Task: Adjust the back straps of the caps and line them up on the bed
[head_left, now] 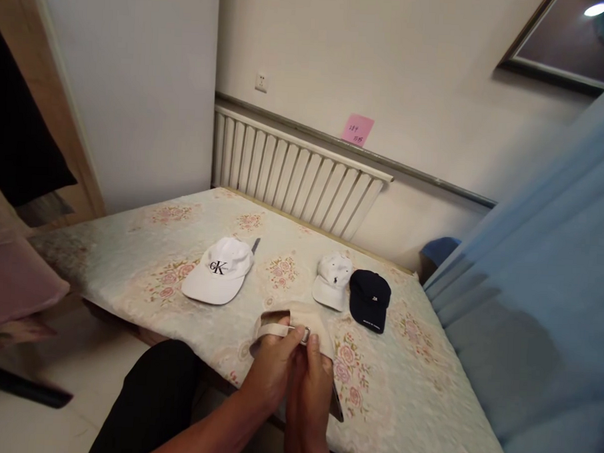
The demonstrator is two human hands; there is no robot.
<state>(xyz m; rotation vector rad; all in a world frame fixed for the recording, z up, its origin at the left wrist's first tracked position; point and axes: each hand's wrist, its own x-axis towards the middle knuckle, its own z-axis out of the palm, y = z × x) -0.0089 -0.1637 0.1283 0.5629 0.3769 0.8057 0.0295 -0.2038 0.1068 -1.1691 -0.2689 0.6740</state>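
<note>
Beige cloth is pinched between two closed hands: the left hand [270, 367] and the right hand [319, 375] both grip a beige cap [322, 323] by its back, held over the near side of a flower-patterned table [424, 412]. The thumbs sit close to a metal buckle [306, 335] on the strap [272, 330].

The likeliest trouble, I judge, is the strap slipping or twisting at the buckle, if one thumb pulls harder than the other. Squeezing could also crease the soft crown. Should the grip slacken, the cap might slide off the near edge, since it is held so close to it. The wrists nearly meet, so each hand could hamper the other.

As for containers, the nearest to one is the beige cap's hollow, showing behind the strap, with fingertips apparently inside; anything deeper is hidden. A lettered white cap [221, 266], a smaller white cap [336, 276] and a dark cap [370, 295] rest crown-up, their insides unseen.
</note>
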